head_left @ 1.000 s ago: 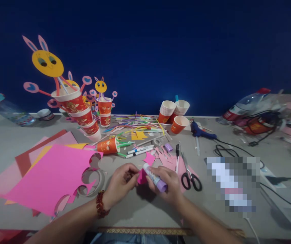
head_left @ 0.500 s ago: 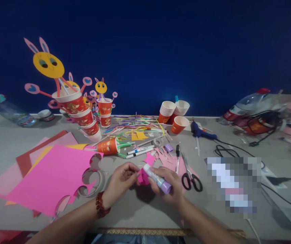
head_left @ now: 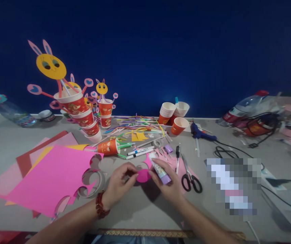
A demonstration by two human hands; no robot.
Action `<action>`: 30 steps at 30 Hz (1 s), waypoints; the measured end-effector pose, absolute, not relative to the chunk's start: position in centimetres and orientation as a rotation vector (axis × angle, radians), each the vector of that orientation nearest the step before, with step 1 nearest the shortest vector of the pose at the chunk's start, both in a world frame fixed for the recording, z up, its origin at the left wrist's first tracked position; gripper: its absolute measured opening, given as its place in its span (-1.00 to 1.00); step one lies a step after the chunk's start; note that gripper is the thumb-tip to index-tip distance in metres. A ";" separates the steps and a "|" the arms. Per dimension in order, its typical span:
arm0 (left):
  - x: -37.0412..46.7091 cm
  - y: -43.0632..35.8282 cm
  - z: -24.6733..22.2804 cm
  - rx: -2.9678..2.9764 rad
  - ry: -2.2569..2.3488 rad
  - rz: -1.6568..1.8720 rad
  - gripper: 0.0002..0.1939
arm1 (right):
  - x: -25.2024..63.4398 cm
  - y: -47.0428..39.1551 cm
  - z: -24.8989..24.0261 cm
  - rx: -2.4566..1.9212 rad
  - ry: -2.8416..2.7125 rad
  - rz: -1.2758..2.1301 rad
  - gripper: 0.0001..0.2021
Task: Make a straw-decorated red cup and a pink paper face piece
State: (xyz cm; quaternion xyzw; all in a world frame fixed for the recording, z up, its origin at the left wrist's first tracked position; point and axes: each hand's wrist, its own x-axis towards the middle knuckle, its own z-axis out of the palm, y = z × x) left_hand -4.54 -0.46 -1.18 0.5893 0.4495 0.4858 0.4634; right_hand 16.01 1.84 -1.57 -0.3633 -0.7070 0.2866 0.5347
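Observation:
Between my hands is a small bright pink paper circle (head_left: 143, 176), its face turned up. My left hand (head_left: 123, 179) pinches its left edge between thumb and fingertips. My right hand (head_left: 168, 181) is closed around a glue stick (head_left: 161, 172) with a purple base, and its fingertips also touch the circle's right edge. The glue stick slants, its white upper end pointing away from me. Just beyond lie pink paper scraps (head_left: 169, 162) and a purple cap (head_left: 168, 148). Black-handled scissors (head_left: 191, 182) and a pen (head_left: 177, 158) lie right of my right hand.
Large pink sheets (head_left: 51, 179) and a tape roll (head_left: 94, 183) lie left. Behind them stand paper cups with rabbit figures (head_left: 78, 105). Pipe cleaners (head_left: 137, 122), markers (head_left: 140, 152) and stacked cups (head_left: 167, 112) are at the back. A blue glue gun (head_left: 202, 132) with its cord lies right.
The glue stick has moved off the pink circle and tilted up in my right hand. Right fingertips now touch the circle's edge, and its face shows flat.

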 end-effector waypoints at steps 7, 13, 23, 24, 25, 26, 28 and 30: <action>-4.4 -0.1 -0.7 1.088 0.621 1.016 -0.42 | 16.3 1.4 -1.2 -0.743 -1.653 0.763 -0.64; -2.9 -0.5 -1.0 0.682 0.454 0.797 -0.43 | 15.8 1.5 -1.7 -0.823 -1.599 0.911 -0.68; -3.4 -0.8 -2.0 0.830 0.585 0.909 -0.37 | 15.8 1.8 -1.7 -0.867 -1.581 0.853 -0.66; -3.5 -0.8 -2.1 0.863 0.646 0.925 -0.36 | 15.8 1.8 -1.8 -0.862 -1.586 0.848 -0.66; -3.5 -0.8 -2.1 0.890 0.717 0.937 -0.36 | 15.8 1.8 -1.8 -0.858 -1.593 0.846 -0.65; -3.6 -0.8 -2.1 0.914 0.785 0.944 -0.36 | 15.7 1.8 -1.8 -0.857 -1.602 0.842 -0.64; -3.6 -0.8 -2.0 0.955 0.876 0.950 -0.36 | 15.7 1.7 -1.8 -0.865 -1.616 0.829 -0.64; -3.6 -0.7 -1.9 0.989 0.897 0.945 -0.40 | 15.6 1.7 -1.9 -0.869 -1.628 0.816 -0.65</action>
